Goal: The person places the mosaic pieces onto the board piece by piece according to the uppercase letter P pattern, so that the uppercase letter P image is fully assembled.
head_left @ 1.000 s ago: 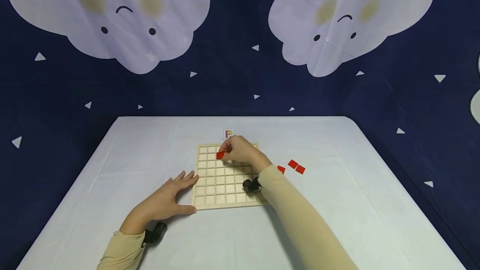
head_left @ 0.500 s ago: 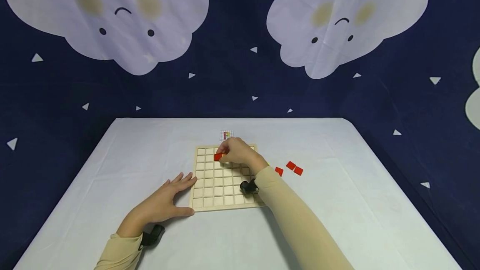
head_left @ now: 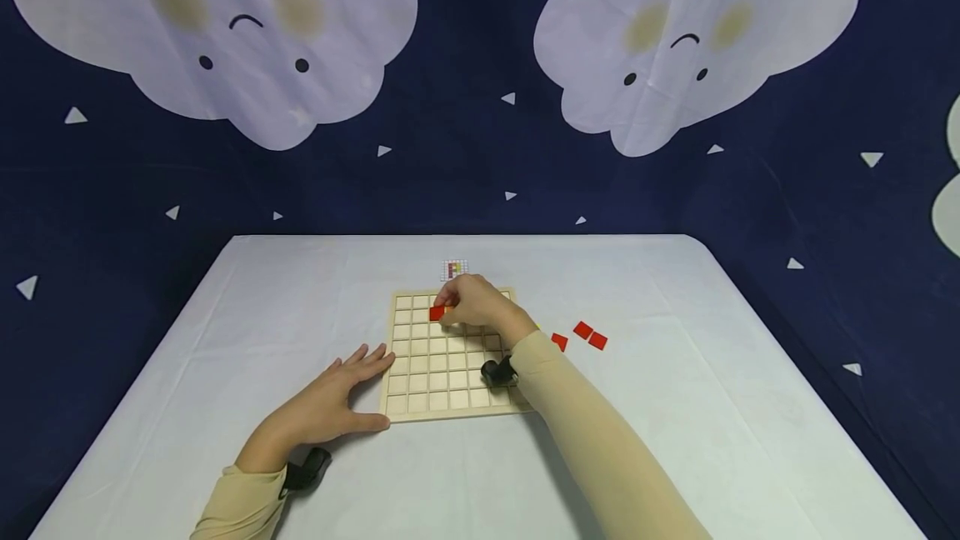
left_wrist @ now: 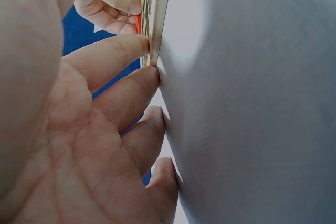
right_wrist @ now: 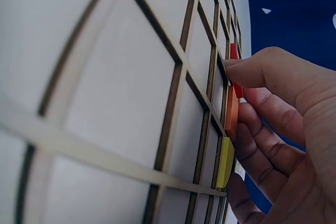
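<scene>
Three loose red tiles (head_left: pixel 582 329) lie on the cloth-covered white desk (head_left: pixel 675 407), toward three o'clock of one wooden board (head_left: pixel 428 378). The board is square and pale, its raised ribs forming small square cells. Near its eleven o'clock sits another flat red tile (head_left: pixel 437 313), pinched between thumb and fingers of the right grip (head_left: pixel 482 305); one orange tile (right_wrist: pixel 231 113) and one yellow tile (right_wrist: pixel 224 162) line up beside it. The left grip (head_left: pixel 330 400), fingers spread, touches the board's edge between eight and nine o'clock. One printed grid card (head_left: pixel 455 270) lies at twelve.
</scene>
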Motion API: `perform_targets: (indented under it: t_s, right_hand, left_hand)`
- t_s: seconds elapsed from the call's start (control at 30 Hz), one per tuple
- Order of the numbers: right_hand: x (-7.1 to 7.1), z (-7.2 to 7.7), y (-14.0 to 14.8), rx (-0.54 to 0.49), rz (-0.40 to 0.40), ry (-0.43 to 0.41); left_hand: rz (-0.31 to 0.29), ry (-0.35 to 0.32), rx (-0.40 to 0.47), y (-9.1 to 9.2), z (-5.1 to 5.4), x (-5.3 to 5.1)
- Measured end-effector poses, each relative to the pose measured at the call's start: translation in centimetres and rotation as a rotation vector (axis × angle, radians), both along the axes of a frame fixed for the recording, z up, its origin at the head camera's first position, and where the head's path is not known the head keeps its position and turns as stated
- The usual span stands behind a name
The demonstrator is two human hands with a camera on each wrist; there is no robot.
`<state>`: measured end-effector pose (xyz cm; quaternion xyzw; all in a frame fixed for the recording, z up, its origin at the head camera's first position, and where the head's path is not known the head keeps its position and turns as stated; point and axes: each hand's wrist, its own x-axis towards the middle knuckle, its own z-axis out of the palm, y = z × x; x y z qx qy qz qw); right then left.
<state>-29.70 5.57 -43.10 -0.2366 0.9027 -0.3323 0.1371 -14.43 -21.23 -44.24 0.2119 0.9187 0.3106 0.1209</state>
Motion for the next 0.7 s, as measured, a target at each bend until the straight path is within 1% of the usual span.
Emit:
perform_targets:
  t_s: [0.23, 0.43, 0.53, 0.7]
  right_hand:
    - [0.00, 0.26, -0.04, 0.008, 0.004, -0.026]
    - [-0.10, 0.23, -0.03, 0.022, 0.009, 0.009]
    - [-0.15, 0.18, -0.04, 0.020, 0.010, 0.016]
    - [-0.10, 0.14, -0.10, 0.005, 0.010, -0.003]
  left_hand:
    - [-0.006, 0.009, 0.001, -0.08, 0.04, -0.06]
    - [-0.016, 0.026, -0.001, -0.07, 0.10, -0.03]
    - [-0.015, 0.024, -0.001, -0.07, 0.08, -0.01]
    - [-0.009, 0.009, 0.006, -0.06, 0.09, 0.05]
